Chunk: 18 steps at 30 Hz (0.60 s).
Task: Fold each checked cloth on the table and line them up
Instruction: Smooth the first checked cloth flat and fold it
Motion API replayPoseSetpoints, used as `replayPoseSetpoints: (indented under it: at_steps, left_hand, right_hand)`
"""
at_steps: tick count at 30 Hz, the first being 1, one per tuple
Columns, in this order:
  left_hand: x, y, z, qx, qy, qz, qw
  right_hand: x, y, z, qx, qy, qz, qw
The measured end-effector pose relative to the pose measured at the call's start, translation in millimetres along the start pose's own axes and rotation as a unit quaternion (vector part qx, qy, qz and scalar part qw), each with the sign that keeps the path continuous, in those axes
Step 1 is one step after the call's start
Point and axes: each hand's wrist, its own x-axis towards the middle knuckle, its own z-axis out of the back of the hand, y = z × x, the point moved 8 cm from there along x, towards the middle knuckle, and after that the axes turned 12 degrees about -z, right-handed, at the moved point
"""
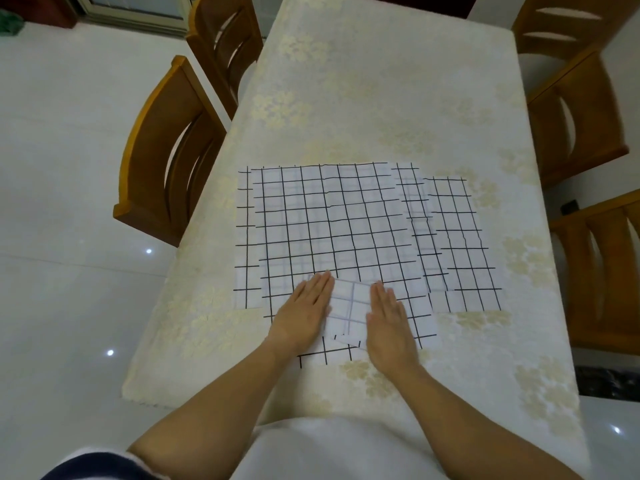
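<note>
Nearest me, the left hand (304,313) and right hand (389,327) lie flat, each grip spread, pressing the near edge of the large checked cloth (329,230) on either side of its turned-up flap (349,306). The cloth lies mid-counter (363,98). A second checked cloth (460,244) lies at its right side, and a wooden chair (166,157) stands far left.

Bench (381,98), cream floral cover: big checked cloth (329,230), smaller checked cloth (460,244) at its right edge, checked strip (244,237) at its left.

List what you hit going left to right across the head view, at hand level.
Floor → table → left hand → turned-up cloth corner → right hand → rightmost checked cloth → wooden chair.
</note>
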Motion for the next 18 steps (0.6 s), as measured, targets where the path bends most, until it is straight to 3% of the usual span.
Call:
replayPoseSetpoints:
  at_steps: [5,9,12,15,18]
  left_hand:
    - [-19,25,9,0.056,0.004,0.037,0.998]
    - [-11,12,18,0.037,0.015,0.058,0.998]
    - [5,-5,33,0.022,-0.033,0.036,0.999]
    - [17,-26,13,0.015,0.023,-0.018,0.999]
    - [11,-20,-3,0.017,0.034,0.011,0.999]
  right_hand:
    - [5,-41,5,-0.076,0.026,-0.030,0.996]
    - [11,-28,22,0.035,0.002,-0.079,0.996]
    - [12,13,34,0.062,-0.054,-0.015,0.997]
    - [10,46,12,0.035,-0.002,0.032,0.999]
    - [4,36,-4,0.003,0.024,0.031,0.999]
